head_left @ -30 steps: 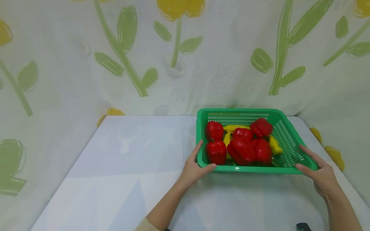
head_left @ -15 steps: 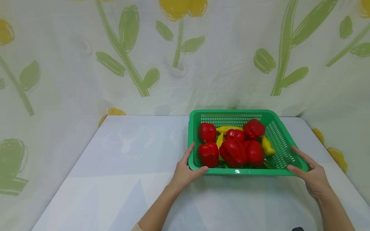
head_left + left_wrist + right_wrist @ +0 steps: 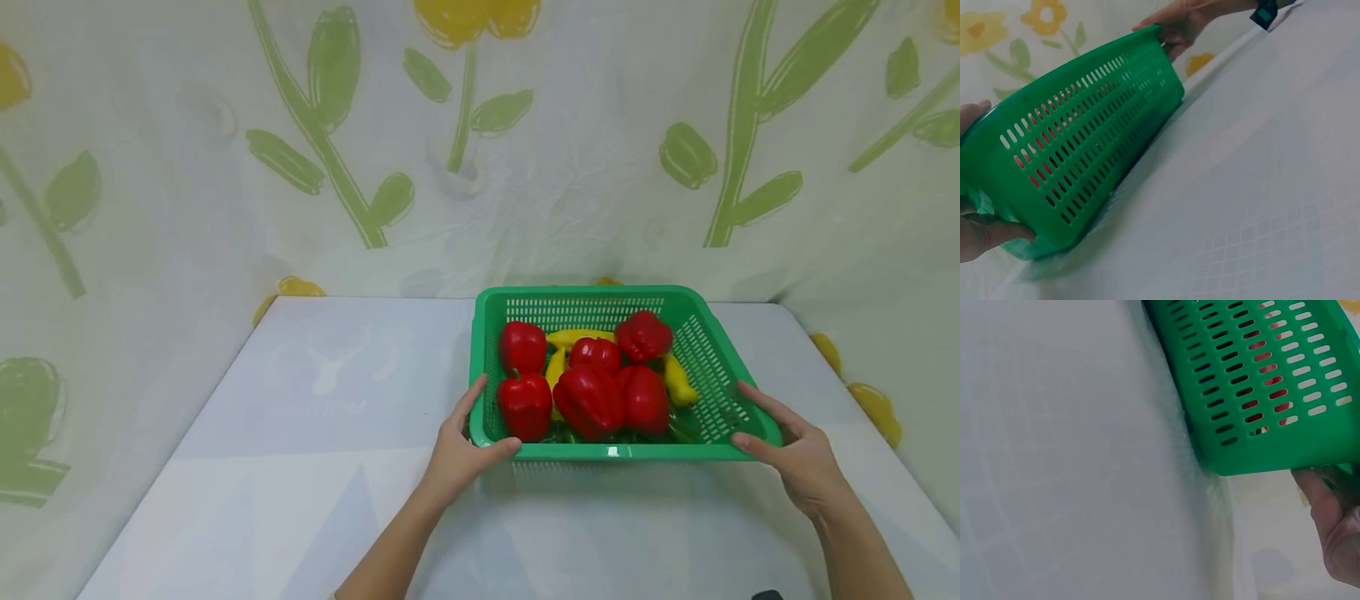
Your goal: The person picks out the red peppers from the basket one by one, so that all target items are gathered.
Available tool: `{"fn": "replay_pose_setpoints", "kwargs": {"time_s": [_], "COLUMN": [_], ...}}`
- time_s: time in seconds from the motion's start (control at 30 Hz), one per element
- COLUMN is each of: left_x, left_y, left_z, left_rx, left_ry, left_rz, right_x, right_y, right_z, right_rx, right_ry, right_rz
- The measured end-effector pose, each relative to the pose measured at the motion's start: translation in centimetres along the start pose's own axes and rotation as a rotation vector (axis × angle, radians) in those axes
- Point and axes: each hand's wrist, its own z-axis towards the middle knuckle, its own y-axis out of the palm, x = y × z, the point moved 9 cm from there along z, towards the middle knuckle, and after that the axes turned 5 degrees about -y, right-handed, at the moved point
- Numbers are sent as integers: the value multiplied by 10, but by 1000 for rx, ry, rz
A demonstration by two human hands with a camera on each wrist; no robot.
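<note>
One basket [image 3: 615,452], gripped at both near corners

My left hand [image 3: 459,450] grips the near-left corner, thumb over the near rim and a finger up along the left side. My right hand [image 3: 802,462] mirrors it at the near-right corner, thumb on the rim, a finger reaching over the right side. From my left hand the basket's middle lies at two o'clock; from my right, at ten. Its long axis runs nine to three, roughly square to my body, and neither hand is nearer, since both touch it. I cannot tell whether its base rests fully on the desk [image 3: 337,517].

Inside, six red peppers [image 3: 588,402] crowd the left and middle, with yellow pieces [image 3: 679,383] showing between and beside them. Something dark green sits low near the front, too hidden to name. The desk spreads from nine o'clock round to six. At twelve, flowered cloth [image 3: 570,208] hangs close behind the far rim, hemming the basket in there; more of it stands at three, beyond my right hand. My right wrist wears a dark band [image 3: 1264,17].
</note>
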Motion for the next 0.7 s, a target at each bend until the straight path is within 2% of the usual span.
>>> {"fn": "replay_pose_setpoints", "kwargs": {"time_s": [0.2, 0.27, 0.43, 0.57, 0.7], "left_x": [0, 0, 2, 4, 13], "left_y": [1, 1, -1, -4, -9], "left_z": [-2, -2, -1, 0, 1], "left_rx": [11, 17, 41, 59, 99], "left_ry": [-9, -11, -19, -17, 24], "left_rz": [-6, 0, 18, 21, 21], "right_x": [-3, -4, -3, -2, -1], "right_y": [0, 4, 13, 13, 13], "right_z": [1, 1, 1, 2, 2], "right_rx": [-41, -65, -125, -123, -116], "right_ry": [-47, -74, -91, -77, -71], "right_rz": [-172, -131, 95, 74, 47]}}
